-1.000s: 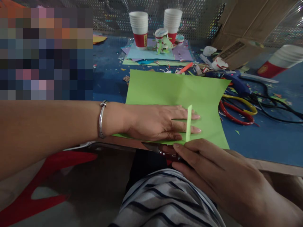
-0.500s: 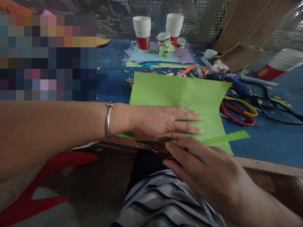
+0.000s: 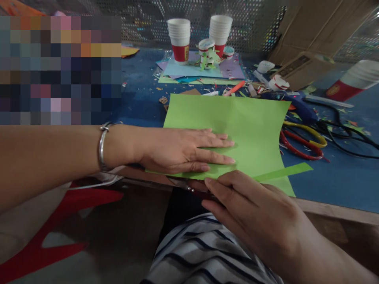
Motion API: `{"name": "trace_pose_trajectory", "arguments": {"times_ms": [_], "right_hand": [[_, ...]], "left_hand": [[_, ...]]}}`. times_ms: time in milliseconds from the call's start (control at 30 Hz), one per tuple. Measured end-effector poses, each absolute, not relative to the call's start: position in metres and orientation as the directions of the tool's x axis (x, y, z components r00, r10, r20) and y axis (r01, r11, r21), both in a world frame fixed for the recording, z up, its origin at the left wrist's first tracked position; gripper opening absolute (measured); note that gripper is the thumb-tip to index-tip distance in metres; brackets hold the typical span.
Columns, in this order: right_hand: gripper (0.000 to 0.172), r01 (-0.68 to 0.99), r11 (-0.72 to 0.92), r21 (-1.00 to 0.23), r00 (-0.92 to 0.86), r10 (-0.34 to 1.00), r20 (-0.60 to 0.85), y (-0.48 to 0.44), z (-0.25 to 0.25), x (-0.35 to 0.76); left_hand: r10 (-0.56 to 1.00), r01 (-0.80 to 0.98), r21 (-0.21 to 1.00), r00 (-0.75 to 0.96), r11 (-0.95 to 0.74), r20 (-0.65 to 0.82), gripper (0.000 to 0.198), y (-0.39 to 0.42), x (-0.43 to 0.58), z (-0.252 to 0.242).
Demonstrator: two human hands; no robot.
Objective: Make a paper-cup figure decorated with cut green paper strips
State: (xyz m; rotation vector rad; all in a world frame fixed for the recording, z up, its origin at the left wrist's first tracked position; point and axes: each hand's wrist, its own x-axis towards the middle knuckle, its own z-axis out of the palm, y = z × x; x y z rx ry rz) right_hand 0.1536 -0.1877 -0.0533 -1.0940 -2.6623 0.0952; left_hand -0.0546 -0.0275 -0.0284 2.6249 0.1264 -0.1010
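Observation:
My left hand (image 3: 177, 150) lies flat with fingers spread on a light green sheet of paper (image 3: 248, 122), near its front edge. A silver bangle is on that wrist. My right hand (image 3: 260, 213) is closed at the sheet's front edge, its fingers and thumb round what looks like a knife (image 3: 197, 186) with a dark red, riveted handle; the blade seems to point left, and much of the handle is hidden. From behind the right hand's fingers a narrow green paper strip (image 3: 291, 170) slants out to the right, across the sheet and onto the blue table.
Right of the sheet are red-and-yellow-handled scissors (image 3: 304, 142) and a blue glue gun (image 3: 303, 108) with a black cord. Stacked paper cups (image 3: 179, 41) stand behind, with more cups (image 3: 351, 81) at right. Cardboard (image 3: 319, 31) leans against the mesh. A red stool (image 3: 89, 201) is below left.
My left hand has slid left along the sheet, away from the right hand's fingertips. My right hand keeps its grip at the front edge, nearly unmoved.

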Motion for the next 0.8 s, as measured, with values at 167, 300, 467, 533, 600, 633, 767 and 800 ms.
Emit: {"name": "trace_pose_trajectory", "arguments": {"times_ms": [167,300,467,533,600,633,767,800], "right_hand": [[0.037,0.695,0.695,-0.186,-0.671,0.719,0.181,-0.188,-0.050,0.153],[0.042,0.669,0.735,-0.115,-0.705,0.676,0.215,-0.186,-0.047,0.152],[0.039,0.672,0.732,-0.115,-0.701,0.678,0.221,-0.187,-0.049,0.153],[0.039,0.689,0.707,-0.157,-0.680,0.706,0.197,-0.188,-0.051,0.153],[0.040,0.698,0.689,-0.196,-0.662,0.725,0.190,-0.189,-0.053,0.153],[0.040,0.698,0.686,-0.207,-0.660,0.728,0.188,-0.190,-0.054,0.154],[0.040,0.696,0.688,-0.203,-0.662,0.725,0.188,-0.190,-0.057,0.154],[0.041,0.698,0.688,-0.199,-0.661,0.726,0.190,-0.190,-0.058,0.155]], "left_hand": [[0.081,0.122,0.532,0.992,-0.838,-0.100,0.054,-0.024,-0.060,-0.031],[0.100,0.138,0.559,0.990,-0.817,-0.098,0.052,-0.027,-0.058,-0.026],[0.091,0.106,0.542,0.994,-0.834,-0.054,0.056,-0.029,-0.057,-0.023],[0.083,0.104,0.522,0.994,-0.846,-0.065,0.055,-0.029,-0.057,-0.024],[0.080,0.113,0.510,0.993,-0.853,-0.085,0.055,-0.028,-0.057,-0.024],[0.085,0.119,0.513,0.992,-0.850,-0.089,0.055,-0.028,-0.057,-0.024],[0.114,0.143,0.544,0.990,-0.827,-0.086,0.055,-0.029,-0.056,-0.024],[0.119,0.148,0.546,0.989,-0.824,-0.090,0.055,-0.029,-0.056,-0.023]]}}
